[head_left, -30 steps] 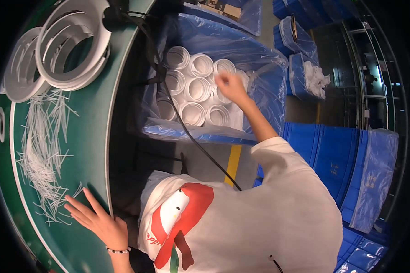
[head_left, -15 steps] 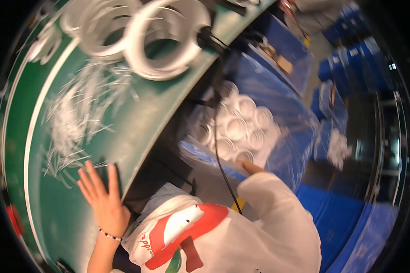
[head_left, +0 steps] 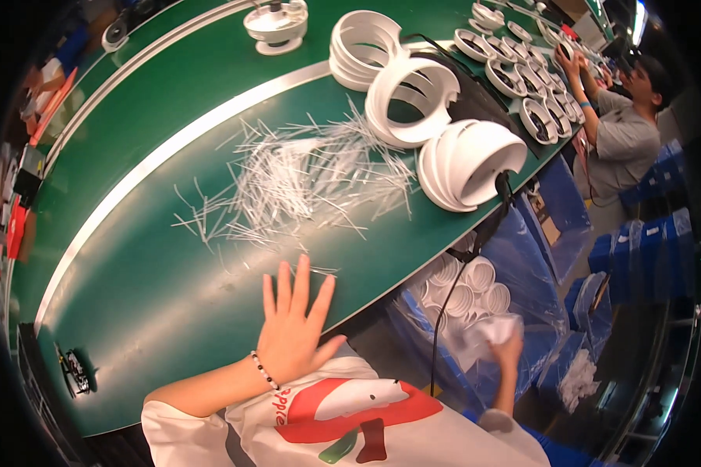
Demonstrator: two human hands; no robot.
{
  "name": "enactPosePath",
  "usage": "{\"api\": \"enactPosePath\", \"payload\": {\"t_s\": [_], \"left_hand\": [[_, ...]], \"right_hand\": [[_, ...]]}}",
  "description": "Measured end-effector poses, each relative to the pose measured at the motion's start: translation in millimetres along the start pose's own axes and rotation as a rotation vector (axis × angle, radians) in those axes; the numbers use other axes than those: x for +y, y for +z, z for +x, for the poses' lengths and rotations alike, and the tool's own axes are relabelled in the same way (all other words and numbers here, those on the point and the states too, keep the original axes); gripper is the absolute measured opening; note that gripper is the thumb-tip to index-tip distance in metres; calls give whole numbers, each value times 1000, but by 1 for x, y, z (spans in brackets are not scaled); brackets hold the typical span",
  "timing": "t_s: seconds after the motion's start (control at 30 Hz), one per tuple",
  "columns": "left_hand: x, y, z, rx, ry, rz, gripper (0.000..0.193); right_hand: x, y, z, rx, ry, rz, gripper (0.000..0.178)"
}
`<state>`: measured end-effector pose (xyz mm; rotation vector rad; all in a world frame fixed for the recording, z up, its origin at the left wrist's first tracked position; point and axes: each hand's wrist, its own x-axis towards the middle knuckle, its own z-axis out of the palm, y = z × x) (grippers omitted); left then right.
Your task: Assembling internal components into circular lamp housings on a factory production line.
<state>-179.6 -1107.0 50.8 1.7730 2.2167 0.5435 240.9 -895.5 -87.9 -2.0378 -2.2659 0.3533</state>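
My left hand (head_left: 292, 323) rests flat on the green tabletop, its fingers spread and nothing in it. Just beyond the fingertips lies a heap of thin clear-white plastic strips (head_left: 288, 183). My right hand (head_left: 508, 349) reaches down into a blue bin lined with clear plastic (head_left: 533, 268), below the table edge. It is closed on a thin, pale white sheet (head_left: 497, 328), which is blurred; whether it is paper or plastic film I cannot tell. Beside the sheet, several white ring-shaped housings (head_left: 479, 274) lie packed in the bin.
Stacks of large white rings (head_left: 475, 159) stand along the table's right edge. A black cable (head_left: 442, 311) hangs over the bin. Farther right are rows of white round parts (head_left: 539, 121), a co-worker (head_left: 623, 128) and blue crates (head_left: 639, 245). A white device (head_left: 276, 25) stands at the back.
My view has swung, bringing more of the table and the co-worker in. My right hand has moved rightward along the bin and now has the white sheet. My left hand stays spread on the table.
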Motion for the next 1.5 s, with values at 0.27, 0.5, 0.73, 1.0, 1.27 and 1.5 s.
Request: {"api": "enactPosePath", "payload": {"t_s": [0.27, 0.5, 0.73, 1.0, 1.27, 1.5], "left_hand": [[-9, -5, -6, 81, 32, -123, 75], [-27, -5, -15, 331, 357, -238, 59], [-20, -3, -9, 304, 364, -298, 60], [-23, -9, -6, 220, 552, -434, 53], [-23, -9, -1, 241, 572, -484, 52], [-28, -12, -1, 278, 563, -495, 50]], "right_hand": [[-261, -141, -14, 100, -501, 2125, 32], [-496, -97, 30, -1330, -296, 2246, 14], [-567, -18, 98, -1034, 162, 2325, 17], [-548, -22, 109, -806, 8, 1932, 32], [-556, 0, 124, -460, -38, 1919, 73], [-554, -6, 106, -374, -116, 1806, 79]]}}
